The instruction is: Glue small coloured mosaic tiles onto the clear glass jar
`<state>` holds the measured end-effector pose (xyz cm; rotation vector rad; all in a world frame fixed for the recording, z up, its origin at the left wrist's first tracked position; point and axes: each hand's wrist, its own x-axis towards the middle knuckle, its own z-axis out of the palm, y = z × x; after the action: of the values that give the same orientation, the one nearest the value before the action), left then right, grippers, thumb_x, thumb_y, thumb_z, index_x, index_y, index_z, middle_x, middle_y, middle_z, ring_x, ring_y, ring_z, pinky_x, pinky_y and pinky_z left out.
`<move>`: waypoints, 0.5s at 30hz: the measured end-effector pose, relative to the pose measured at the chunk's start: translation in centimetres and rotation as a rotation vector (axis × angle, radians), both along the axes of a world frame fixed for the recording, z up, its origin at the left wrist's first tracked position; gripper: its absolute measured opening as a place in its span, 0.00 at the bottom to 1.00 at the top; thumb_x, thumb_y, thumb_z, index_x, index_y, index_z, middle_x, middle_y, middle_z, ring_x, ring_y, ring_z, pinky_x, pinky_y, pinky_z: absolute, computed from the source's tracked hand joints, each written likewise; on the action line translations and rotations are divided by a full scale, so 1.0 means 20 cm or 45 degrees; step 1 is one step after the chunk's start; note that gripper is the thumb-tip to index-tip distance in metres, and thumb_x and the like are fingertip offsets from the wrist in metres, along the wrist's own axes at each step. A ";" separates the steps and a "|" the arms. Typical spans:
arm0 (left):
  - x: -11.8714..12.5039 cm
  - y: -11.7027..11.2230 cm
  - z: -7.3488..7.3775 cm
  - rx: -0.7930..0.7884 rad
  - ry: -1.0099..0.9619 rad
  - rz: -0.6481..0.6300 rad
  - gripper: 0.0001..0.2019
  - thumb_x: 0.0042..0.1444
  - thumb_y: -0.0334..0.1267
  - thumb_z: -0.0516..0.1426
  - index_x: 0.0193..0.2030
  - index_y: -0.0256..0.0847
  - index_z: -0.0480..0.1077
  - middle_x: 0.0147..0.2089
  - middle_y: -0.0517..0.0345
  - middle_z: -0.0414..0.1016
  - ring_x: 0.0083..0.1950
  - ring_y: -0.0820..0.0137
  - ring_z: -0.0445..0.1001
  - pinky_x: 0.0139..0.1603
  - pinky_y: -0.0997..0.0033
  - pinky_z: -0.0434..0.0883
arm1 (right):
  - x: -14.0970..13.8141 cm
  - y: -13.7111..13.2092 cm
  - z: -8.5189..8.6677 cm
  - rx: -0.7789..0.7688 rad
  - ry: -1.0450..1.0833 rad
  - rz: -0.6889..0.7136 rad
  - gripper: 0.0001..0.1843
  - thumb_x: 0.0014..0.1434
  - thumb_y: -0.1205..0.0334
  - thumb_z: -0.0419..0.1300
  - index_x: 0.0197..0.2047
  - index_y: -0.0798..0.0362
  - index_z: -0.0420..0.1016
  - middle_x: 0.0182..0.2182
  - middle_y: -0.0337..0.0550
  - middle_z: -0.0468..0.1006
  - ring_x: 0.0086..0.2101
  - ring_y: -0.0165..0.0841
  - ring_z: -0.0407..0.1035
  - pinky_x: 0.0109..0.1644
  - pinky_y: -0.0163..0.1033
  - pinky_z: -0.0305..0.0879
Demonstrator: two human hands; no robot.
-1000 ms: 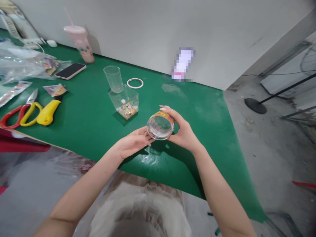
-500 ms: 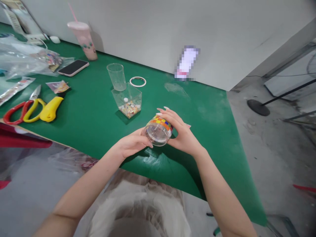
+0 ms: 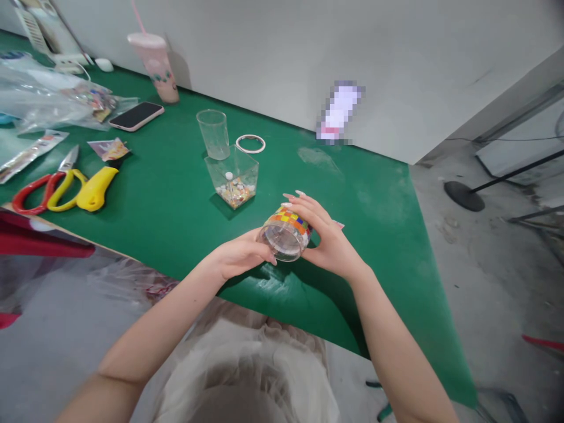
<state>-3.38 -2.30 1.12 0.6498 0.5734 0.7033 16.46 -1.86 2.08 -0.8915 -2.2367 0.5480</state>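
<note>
Between my two hands is a clear glass cup with a band of small coloured mosaic tiles, tilted so that one clear round end faces me. My left hand grips its lower left side, thumb near the rim. Curled over the tiled top and right side is my right hand. Just beyond them stands a clear square container with small loose tiles and white bits at its bottom. Behind it are an upright clear plastic cup and a white ring lying flat.
Left on the green table lie red-and-yellow scissors, a yellow-handled tool, a small packet, a phone and plastic bags. A pink tumbler stands by the wall. A blurred-out rectangle is at the wall.
The whole view has shifted slightly, so things on the table appear a little farther right. Both hands keep the same grip on the tiled cup.
</note>
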 end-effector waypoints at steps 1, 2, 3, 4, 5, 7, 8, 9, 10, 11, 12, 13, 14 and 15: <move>0.00 0.00 0.00 -0.004 -0.010 -0.003 0.25 0.33 0.17 0.60 0.40 0.40 0.76 0.36 0.62 0.79 0.39 0.72 0.73 0.44 0.73 0.64 | 0.00 0.00 0.00 0.009 0.001 -0.002 0.36 0.54 0.71 0.60 0.64 0.45 0.56 0.65 0.45 0.59 0.67 0.41 0.46 0.68 0.58 0.50; 0.00 0.00 0.00 -0.008 -0.019 -0.005 0.25 0.33 0.17 0.60 0.40 0.40 0.76 0.36 0.61 0.79 0.40 0.71 0.73 0.44 0.73 0.64 | 0.00 0.00 0.00 0.018 0.002 -0.008 0.37 0.54 0.71 0.60 0.64 0.45 0.56 0.65 0.45 0.60 0.67 0.41 0.46 0.68 0.58 0.50; 0.00 0.00 0.00 -0.013 -0.026 -0.005 0.25 0.33 0.16 0.60 0.40 0.40 0.76 0.37 0.61 0.79 0.40 0.71 0.73 0.44 0.73 0.64 | -0.01 0.00 0.00 0.026 0.003 -0.016 0.37 0.54 0.72 0.60 0.64 0.44 0.56 0.64 0.44 0.60 0.67 0.42 0.46 0.68 0.58 0.50; 0.00 0.00 0.00 -0.020 -0.028 0.000 0.26 0.33 0.16 0.60 0.41 0.40 0.76 0.38 0.61 0.79 0.41 0.71 0.73 0.45 0.73 0.64 | -0.01 0.00 -0.01 0.032 0.004 -0.025 0.37 0.54 0.72 0.60 0.64 0.44 0.56 0.64 0.44 0.60 0.66 0.42 0.47 0.68 0.58 0.50; 0.00 0.00 -0.01 -0.029 -0.027 0.010 0.26 0.33 0.16 0.60 0.41 0.41 0.76 0.38 0.61 0.79 0.41 0.70 0.74 0.45 0.72 0.64 | -0.01 0.00 -0.01 0.038 0.007 -0.034 0.37 0.54 0.72 0.60 0.64 0.43 0.56 0.64 0.44 0.60 0.66 0.42 0.47 0.68 0.59 0.50; 0.00 0.00 -0.01 -0.051 -0.023 0.035 0.28 0.32 0.16 0.60 0.42 0.42 0.76 0.40 0.61 0.79 0.42 0.70 0.74 0.45 0.72 0.65 | -0.02 0.01 -0.02 0.047 0.017 -0.047 0.37 0.54 0.71 0.60 0.64 0.43 0.56 0.64 0.44 0.60 0.66 0.42 0.48 0.67 0.59 0.50; 0.00 0.00 -0.02 -0.064 -0.023 0.047 0.28 0.32 0.16 0.60 0.42 0.42 0.76 0.40 0.61 0.79 0.42 0.70 0.74 0.45 0.72 0.65 | -0.02 0.01 -0.02 0.053 0.021 -0.048 0.37 0.53 0.71 0.60 0.64 0.43 0.56 0.64 0.44 0.60 0.66 0.42 0.48 0.67 0.59 0.50; -0.01 0.00 -0.02 -0.074 -0.022 0.054 0.28 0.32 0.16 0.60 0.43 0.42 0.76 0.40 0.61 0.79 0.42 0.70 0.73 0.44 0.72 0.65 | -0.02 0.01 -0.02 0.057 0.023 -0.050 0.37 0.53 0.71 0.60 0.64 0.43 0.56 0.64 0.45 0.60 0.66 0.42 0.48 0.67 0.59 0.50; -0.01 0.00 -0.02 -0.082 -0.021 0.058 0.28 0.31 0.16 0.60 0.42 0.42 0.76 0.40 0.61 0.79 0.42 0.70 0.73 0.44 0.72 0.65 | -0.03 0.01 -0.03 0.059 0.024 -0.054 0.37 0.53 0.71 0.60 0.64 0.43 0.56 0.64 0.45 0.60 0.66 0.42 0.48 0.67 0.59 0.50; -0.01 0.00 -0.02 -0.087 -0.019 0.059 0.28 0.31 0.16 0.60 0.42 0.42 0.76 0.40 0.61 0.79 0.42 0.70 0.73 0.43 0.72 0.65 | -0.03 0.01 -0.03 0.061 0.026 -0.061 0.36 0.54 0.71 0.60 0.64 0.43 0.56 0.64 0.45 0.60 0.66 0.42 0.48 0.67 0.59 0.50; -0.01 0.00 -0.02 -0.090 -0.014 0.060 0.27 0.32 0.16 0.60 0.41 0.41 0.76 0.40 0.61 0.79 0.43 0.70 0.73 0.43 0.73 0.65 | -0.03 0.01 -0.04 0.063 0.032 -0.068 0.36 0.54 0.70 0.60 0.64 0.44 0.56 0.64 0.45 0.61 0.66 0.42 0.48 0.67 0.59 0.50; -0.01 0.00 -0.02 -0.093 -0.007 0.060 0.26 0.32 0.16 0.60 0.41 0.41 0.76 0.39 0.61 0.79 0.43 0.71 0.73 0.43 0.73 0.64 | -0.04 0.01 -0.04 0.064 0.040 -0.076 0.36 0.54 0.70 0.60 0.64 0.44 0.57 0.64 0.46 0.61 0.66 0.42 0.49 0.68 0.59 0.50; -0.01 0.00 -0.02 -0.095 0.000 0.062 0.26 0.32 0.16 0.61 0.40 0.41 0.76 0.39 0.61 0.79 0.42 0.71 0.72 0.42 0.74 0.64 | -0.04 0.01 -0.04 0.065 0.051 -0.084 0.36 0.54 0.70 0.61 0.64 0.44 0.57 0.64 0.46 0.61 0.66 0.42 0.49 0.68 0.59 0.49; -0.01 0.00 -0.02 -0.097 0.006 0.065 0.25 0.32 0.16 0.60 0.40 0.40 0.76 0.39 0.61 0.79 0.42 0.72 0.72 0.42 0.74 0.64 | -0.04 0.01 -0.04 0.069 0.062 -0.087 0.36 0.53 0.70 0.61 0.64 0.44 0.57 0.64 0.46 0.61 0.66 0.42 0.49 0.68 0.59 0.49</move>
<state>-3.55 -2.25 0.78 0.5681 0.6201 0.7240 15.62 -1.58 1.20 -0.9137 -2.1592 0.4707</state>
